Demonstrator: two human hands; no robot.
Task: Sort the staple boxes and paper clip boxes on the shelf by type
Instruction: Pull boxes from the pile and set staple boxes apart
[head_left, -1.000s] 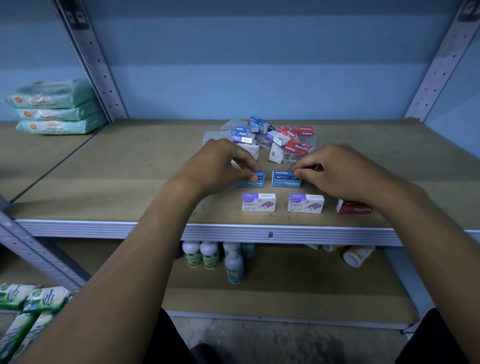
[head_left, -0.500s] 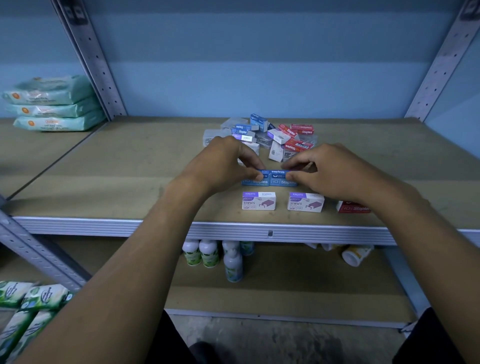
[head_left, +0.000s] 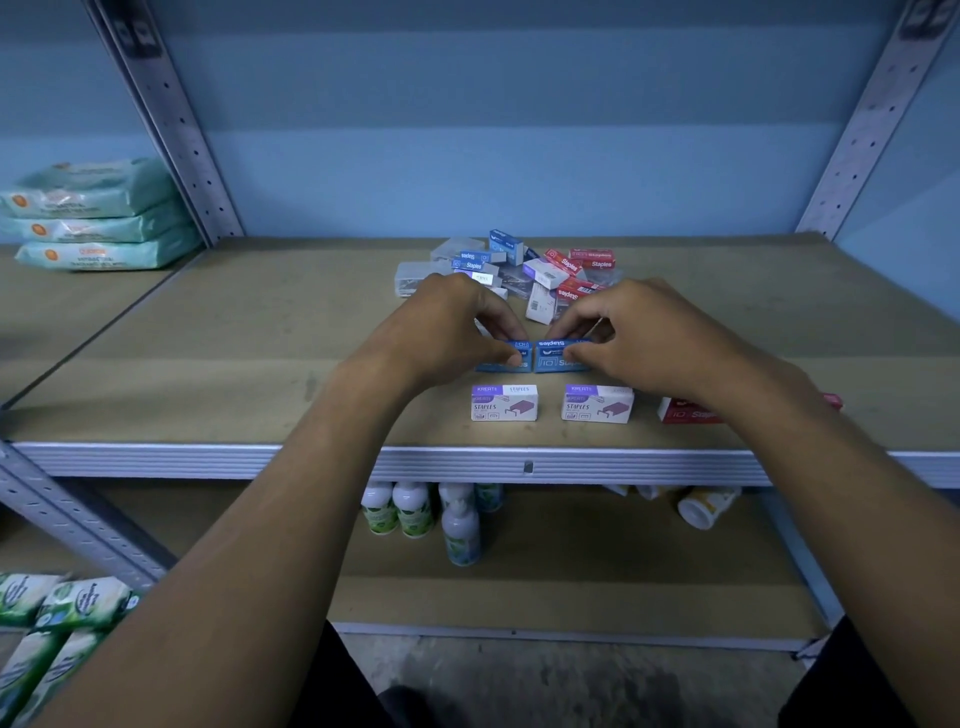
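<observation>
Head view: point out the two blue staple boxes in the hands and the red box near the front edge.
Left blue box (head_left: 500, 365), head view: front face, below the thumb.
Right blue box (head_left: 551, 355), head view: top face, left of the fingers.
Red box (head_left: 680, 410), head view: front face, left of the forearm.

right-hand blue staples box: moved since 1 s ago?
Yes. The right blue box slid left, closing the gap to the left blue box; judged against the white boxes in front, which stayed put.

**Brown board shelf, staple boxes in rows**

The brown board shelf with a ribbed grey metal edge (head_left: 208, 457) carried two touching blue staple boxes (head_left: 556, 358), two white-and-purple staple boxes (head_left: 504, 404) near the front, a red staple box (head_left: 680, 413) — and a mixed heap of small boxes (head_left: 519, 270) behind.
</observation>
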